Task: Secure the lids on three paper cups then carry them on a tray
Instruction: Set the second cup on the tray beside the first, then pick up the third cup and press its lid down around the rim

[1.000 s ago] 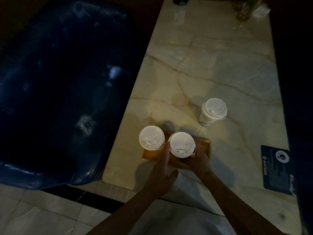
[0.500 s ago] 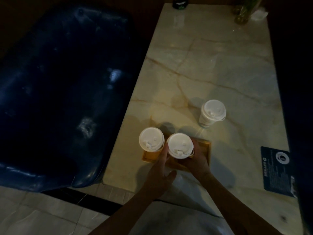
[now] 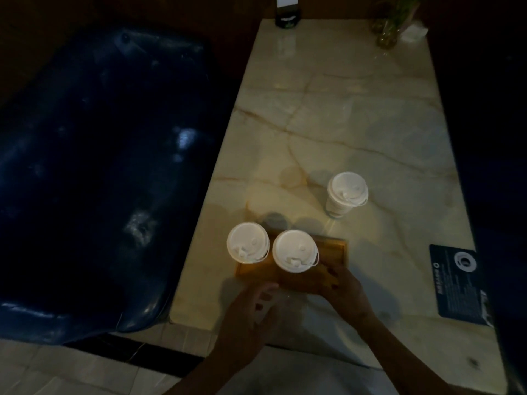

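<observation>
Two white lidded paper cups stand side by side on a small wooden tray (image 3: 335,249) near the table's front edge: the left cup (image 3: 247,243) and the right cup (image 3: 294,251). A third lidded cup (image 3: 345,193) stands on the marble further back and to the right, off the tray. My right hand (image 3: 340,286) rests at the tray's near right edge, just below the right cup, no longer around it. My left hand (image 3: 251,312) hovers in front of the tray with its fingers loosely apart and nothing in it.
The marble table (image 3: 356,124) runs away from me. A dark card (image 3: 456,283) lies at its right edge. A dark bottle (image 3: 287,12) and a glass vase with stems (image 3: 392,27) stand at the far end. A dark blue padded seat (image 3: 94,172) fills the left.
Both hands have drawn back toward me from the right cup on the tray. My right hand has let go of that cup; my left hand has dropped below the tray.
</observation>
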### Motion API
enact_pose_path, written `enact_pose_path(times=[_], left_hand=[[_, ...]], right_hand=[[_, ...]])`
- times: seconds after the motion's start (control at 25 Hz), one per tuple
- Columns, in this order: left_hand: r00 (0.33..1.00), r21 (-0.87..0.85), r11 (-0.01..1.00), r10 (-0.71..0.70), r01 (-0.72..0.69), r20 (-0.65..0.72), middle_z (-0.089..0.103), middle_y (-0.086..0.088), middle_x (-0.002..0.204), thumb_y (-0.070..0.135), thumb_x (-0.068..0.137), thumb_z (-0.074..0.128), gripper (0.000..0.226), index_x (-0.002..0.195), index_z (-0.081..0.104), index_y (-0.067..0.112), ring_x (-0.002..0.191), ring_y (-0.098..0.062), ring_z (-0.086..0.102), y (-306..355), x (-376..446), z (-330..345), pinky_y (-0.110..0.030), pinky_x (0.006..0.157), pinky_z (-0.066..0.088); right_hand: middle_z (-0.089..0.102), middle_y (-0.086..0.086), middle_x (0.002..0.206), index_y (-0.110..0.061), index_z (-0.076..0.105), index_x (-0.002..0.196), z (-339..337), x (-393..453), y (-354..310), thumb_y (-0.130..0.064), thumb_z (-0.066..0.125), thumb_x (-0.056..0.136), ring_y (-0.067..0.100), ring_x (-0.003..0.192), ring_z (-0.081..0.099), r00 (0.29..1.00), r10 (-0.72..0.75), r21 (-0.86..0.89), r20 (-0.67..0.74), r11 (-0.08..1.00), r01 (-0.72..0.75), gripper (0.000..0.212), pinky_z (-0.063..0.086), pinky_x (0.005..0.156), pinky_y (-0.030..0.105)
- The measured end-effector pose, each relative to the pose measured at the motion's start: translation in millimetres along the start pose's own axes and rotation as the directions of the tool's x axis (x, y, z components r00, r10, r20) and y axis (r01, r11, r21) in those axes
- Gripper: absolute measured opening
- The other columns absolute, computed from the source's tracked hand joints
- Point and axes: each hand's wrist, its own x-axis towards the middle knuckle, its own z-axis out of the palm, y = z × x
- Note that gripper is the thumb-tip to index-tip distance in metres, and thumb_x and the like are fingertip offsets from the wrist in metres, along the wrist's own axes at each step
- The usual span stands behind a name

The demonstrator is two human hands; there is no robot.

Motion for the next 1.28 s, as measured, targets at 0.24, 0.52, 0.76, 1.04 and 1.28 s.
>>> enact_pose_path(times=[0.24,0.52,0.76,1.04,1.28], left_hand=[[0.838,0.381,0.774,0.335,-0.505,0.43,0.061,0.016,0.127,0.052,0.094,0.047,0.036,0.12,0.064,0.035,0.115,-0.003,0.057,50.5,75.7,-46.3,-0.022,0.093,0.049],[0.663,0.4,0.533,0.541,-0.746,0.517,0.065,0.008,0.123,0.042,0.086,0.067,0.034,0.116,0.069,0.027,0.11,-0.013,0.063,98.9,194.0,-6.9,-0.031,0.089,0.054],[0.675,0.531,0.417,0.487,-0.737,0.555,0.057,0.002,0.136,0.038,0.081,0.074,0.049,0.126,0.063,0.024,0.127,-0.018,0.053,106.4,257.8,28.1,-0.041,0.097,0.05],[0.783,0.507,0.6,0.421,-0.619,0.457,0.058,0.009,0.13,0.03,0.083,0.073,0.033,0.115,0.067,0.027,0.122,-0.013,0.053,106.2,270.3,49.9,-0.033,0.093,0.051],[0.826,0.486,0.671,0.408,-0.56,0.389,0.065,0.012,0.123,0.022,0.082,0.074,0.025,0.106,0.069,0.027,0.118,-0.013,0.059,98.3,268.4,56.3,-0.032,0.091,0.053]], right_hand=[[0.06,0.0,0.134,-0.029,0.048,0.141,-58.3,7.5,17.6,-0.041,0.066,0.089,0.019,0.117,0.059,0.969,0.139,-0.526,0.203,0.85,-0.012,0.056,0.047,0.095,0.029],[0.061,0.007,0.129,-0.027,0.048,0.138,-102.8,49.4,32.9,-0.038,0.075,0.082,0.023,0.114,0.06,0.962,0.271,-0.272,0.035,0.929,-0.251,0.062,0.05,0.098,0.036],[0.052,0.012,0.14,-0.024,0.029,0.15,-98.9,104.5,37.2,-0.035,0.088,0.067,0.029,0.124,0.054,0.959,0.276,-0.11,-0.07,0.953,-0.282,0.103,0.042,0.094,0.031],[0.055,0.007,0.137,-0.014,0.031,0.149,-77.9,145.2,24.5,-0.012,0.094,0.058,0.024,0.125,0.053,0.973,0.154,0.184,-0.171,0.975,-0.122,0.11,0.045,0.096,0.032],[0.063,0.017,0.13,-0.005,0.048,0.137,-71.7,166.8,23.2,0.003,0.091,0.059,0.034,0.122,0.059,0.975,0.158,0.401,-0.154,0.912,-0.085,0.09,0.048,0.103,0.05]])
